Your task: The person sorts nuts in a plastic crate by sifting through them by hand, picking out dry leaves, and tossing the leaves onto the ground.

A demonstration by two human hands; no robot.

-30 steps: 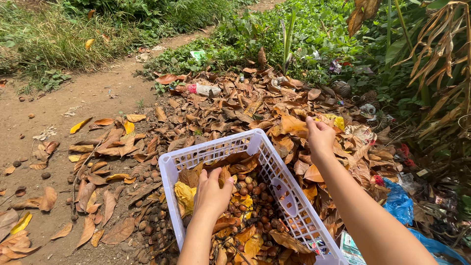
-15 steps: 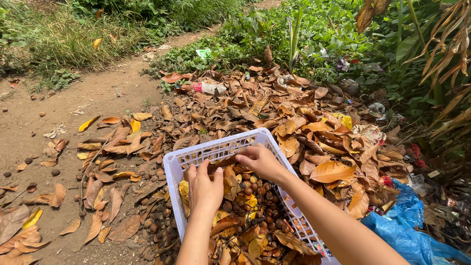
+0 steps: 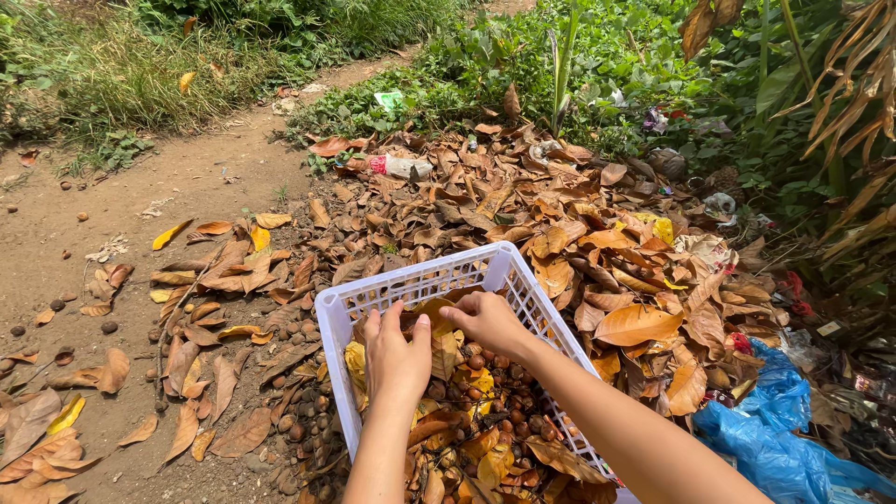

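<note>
2 hands (image 3: 397, 359) (image 3: 485, 322) in white basket (image 3: 420, 278) of nuts (image 3: 485, 415), leaves (image 3: 569, 459).

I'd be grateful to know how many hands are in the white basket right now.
2: the left hand and the right hand, both inside the white basket, on the dry leaves at its far end.

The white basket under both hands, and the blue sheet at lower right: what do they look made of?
The white basket looks like moulded plastic: rigid, smooth, slightly glossy, with a regular slotted lattice in its walls. The blue sheet seems to be thin plastic film, crumpled and shiny in the sun; whether it is a bag or a tarp cannot be told.
</note>
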